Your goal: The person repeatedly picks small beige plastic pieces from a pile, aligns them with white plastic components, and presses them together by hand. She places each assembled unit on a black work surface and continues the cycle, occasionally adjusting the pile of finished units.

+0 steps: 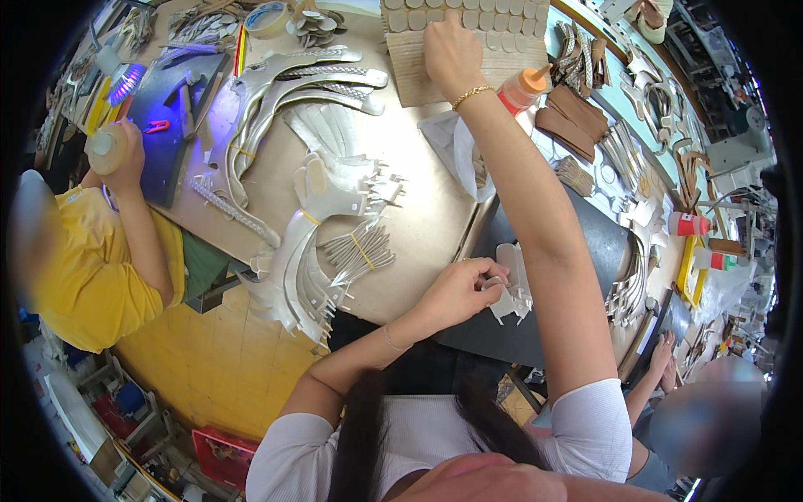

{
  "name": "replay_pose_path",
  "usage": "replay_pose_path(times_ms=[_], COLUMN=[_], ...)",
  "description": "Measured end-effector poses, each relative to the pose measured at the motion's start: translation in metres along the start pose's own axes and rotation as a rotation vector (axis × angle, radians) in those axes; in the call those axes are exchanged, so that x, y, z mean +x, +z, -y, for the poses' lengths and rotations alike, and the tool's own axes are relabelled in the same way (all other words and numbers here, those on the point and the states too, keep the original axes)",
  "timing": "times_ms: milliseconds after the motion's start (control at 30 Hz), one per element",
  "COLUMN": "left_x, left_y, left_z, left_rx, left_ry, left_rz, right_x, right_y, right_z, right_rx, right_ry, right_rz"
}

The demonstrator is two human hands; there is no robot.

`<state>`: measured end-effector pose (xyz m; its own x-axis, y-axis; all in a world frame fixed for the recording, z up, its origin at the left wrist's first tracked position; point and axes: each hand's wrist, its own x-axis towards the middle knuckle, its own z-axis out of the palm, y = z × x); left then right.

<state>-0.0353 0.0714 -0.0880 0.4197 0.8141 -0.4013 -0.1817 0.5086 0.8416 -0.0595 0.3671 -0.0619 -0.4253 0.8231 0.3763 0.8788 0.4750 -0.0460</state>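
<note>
My left hand [462, 293] is closed in a pinch on a pale leather strap piece [502, 305] with cut tabs along its end, over a dark board [493, 335]. My right arm stretches far forward across the table. At its end my right hand [452, 57] lies over a corrugated cardboard sheet [407, 58] that carries rows of small beige oval pieces [506, 23]. Its index fingertip reaches one of the rows, and the other fingers are curled in. Whatever is under those fingertips is hidden. Beside the right wrist stands a glue bottle [523, 88] with an orange tip.
Bundled pale leather straps [305, 251] and curved silvery pieces [293, 84] cover the table's left. A white bag [456, 151] and brown leather pieces [573, 121] lie near my right forearm. A person in yellow [109, 259] holds a bottle at left; another person works at lower right.
</note>
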Motion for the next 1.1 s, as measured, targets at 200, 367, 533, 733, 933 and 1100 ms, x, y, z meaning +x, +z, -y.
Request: replay_pose_path(times_ms=[200,367,533,733,933,1100], left_x=[-0.002,-0.009,-0.028,-0.047,-0.064,-0.074], left_y=[-0.002,0.002,-0.006,0.002,0.034,0.051], left_z=[0.002,0.002,-0.015,-0.039,-0.049,-0.052], left_rx=[-0.165,-0.284,-0.219,-0.115,-0.128,-0.078], left_ry=[-0.002,0.045,0.161,0.223,0.216,0.231], left_rz=[0.087,-0.006,-0.17,-0.238,-0.149,-0.105], right_x=[-0.011,-0.041,-0.144,-0.26,-0.312,-0.328], right_y=[-0.001,-0.047,-0.133,-0.19,-0.193,-0.204], right_z=[-0.011,-0.011,-0.03,-0.051,-0.06,-0.065], right_rx=[0.201,0.434,0.834,1.282,1.339,1.391], right_ry=[0.106,-0.152,-0.159,0.151,0.204,0.288], right_rz=[0.047,-0.234,0.159,0.417,0.329,0.352])
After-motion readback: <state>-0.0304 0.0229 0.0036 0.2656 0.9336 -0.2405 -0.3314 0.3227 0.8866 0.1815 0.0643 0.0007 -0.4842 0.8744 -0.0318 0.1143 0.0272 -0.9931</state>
